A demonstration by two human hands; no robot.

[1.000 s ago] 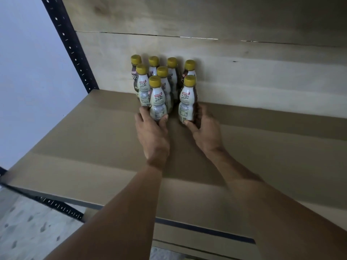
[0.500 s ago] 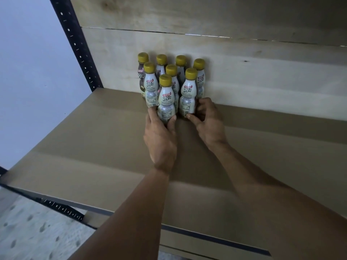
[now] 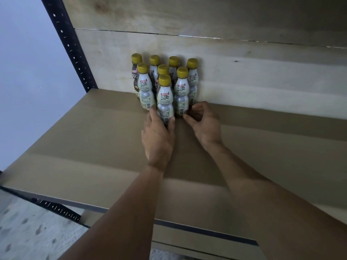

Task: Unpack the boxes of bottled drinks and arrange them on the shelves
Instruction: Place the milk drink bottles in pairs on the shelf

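Note:
Several small drink bottles with yellow caps and white labels stand in a tight cluster at the back left of the cardboard-lined shelf (image 3: 75,139). My left hand (image 3: 157,137) grips the base of the front bottle (image 3: 165,99) between thumb and index finger. My right hand (image 3: 203,121) has its fingers curled round the base of the bottle to its right (image 3: 181,91), in the row behind. Both bottles stand upright on the shelf.
A wooden back panel (image 3: 244,68) closes the shelf behind the bottles. A black perforated upright (image 3: 71,47) runs along the left. The shelf's front edge (image 3: 187,227) lies near me, with a speckled floor (image 3: 28,231) below left.
The right-hand bottle has slid left and back against the cluster. The front bottle in my left hand has shifted slightly toward the group. Both hands stay on their bottles.

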